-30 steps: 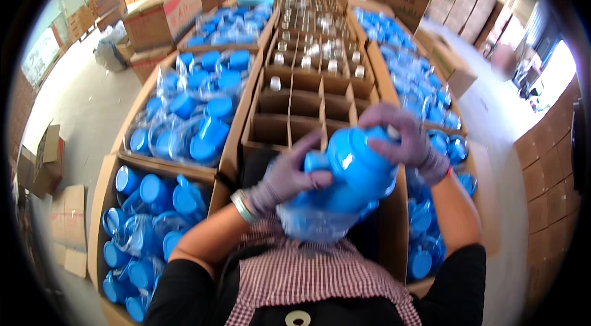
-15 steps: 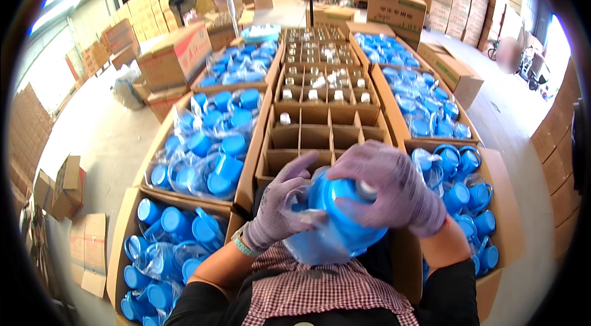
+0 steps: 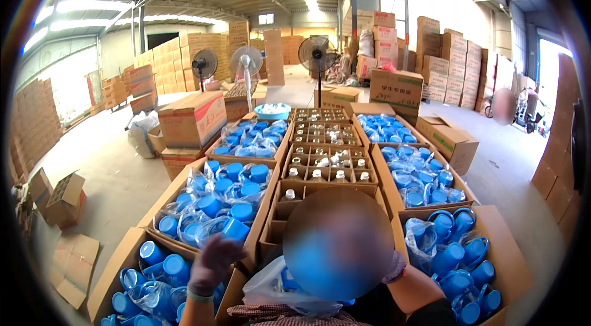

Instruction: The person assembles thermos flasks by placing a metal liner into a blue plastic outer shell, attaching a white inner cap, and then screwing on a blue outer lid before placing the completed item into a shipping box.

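Observation:
My left hand (image 3: 213, 265), in a greyish-purple knit glove, is raised beside the left cartons. Its fingers are apart and somewhat smeared, with nothing visible in them. Of my right hand (image 3: 394, 268), only the glove near the wrist shows clearly; a round blur hides its fingers. Within that blur is a blue shape (image 3: 329, 267), too indistinct to name now. A clear plastic bag (image 3: 261, 286) hangs loosely below it, in front of my checked apron (image 3: 289, 313). Directly ahead, a divided carton (image 3: 274, 230) holds a clear bottle (image 3: 290, 195) with a white top.
Blue plastic cups with handles (image 3: 175, 266), many in clear bags, fill cartons on the left; more cups (image 3: 447, 256) fill the right cartons. Farther back, divided cartons hold several bottles (image 3: 317, 176). A light-blue basin (image 3: 272, 113) and standing fans (image 3: 318, 54) are beyond.
The view has tilted up. My left hand has left the bagged blue item and moved left. A round blur now covers my right hand's fingers and the blue shape.

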`<state>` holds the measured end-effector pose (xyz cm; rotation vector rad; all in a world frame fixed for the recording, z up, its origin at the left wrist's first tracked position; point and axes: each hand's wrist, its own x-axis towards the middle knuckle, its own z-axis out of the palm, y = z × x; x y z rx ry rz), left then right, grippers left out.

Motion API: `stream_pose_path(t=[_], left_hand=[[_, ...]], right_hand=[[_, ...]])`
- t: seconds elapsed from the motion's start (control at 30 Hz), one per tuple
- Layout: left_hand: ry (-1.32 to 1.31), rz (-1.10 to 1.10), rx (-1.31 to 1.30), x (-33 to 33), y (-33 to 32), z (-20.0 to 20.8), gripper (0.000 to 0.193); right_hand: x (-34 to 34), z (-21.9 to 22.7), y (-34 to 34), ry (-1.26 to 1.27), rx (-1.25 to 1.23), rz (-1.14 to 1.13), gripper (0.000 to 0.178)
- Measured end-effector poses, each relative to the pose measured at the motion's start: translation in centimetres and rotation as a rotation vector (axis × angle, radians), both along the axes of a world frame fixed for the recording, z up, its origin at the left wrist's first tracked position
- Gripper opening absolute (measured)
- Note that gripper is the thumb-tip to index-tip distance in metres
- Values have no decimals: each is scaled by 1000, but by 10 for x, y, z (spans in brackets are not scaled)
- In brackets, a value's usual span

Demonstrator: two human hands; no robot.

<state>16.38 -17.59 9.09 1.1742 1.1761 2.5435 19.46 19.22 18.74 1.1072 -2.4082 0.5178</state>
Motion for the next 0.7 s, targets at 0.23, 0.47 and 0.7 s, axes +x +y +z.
stream_pose_path(t=[0.23,0.47,0.7], left_hand=[[24,37,-570,-13,113,-38,84],[-102,250,-344,-44,79,-51,76],[-28,575,-479,-46,74,-39,82]], right_hand=[[17,-8,-13,310,110,-142,39],[63,67,-1,145,-616,-24,52],[59,-150,43,118,-963,-560,11]])
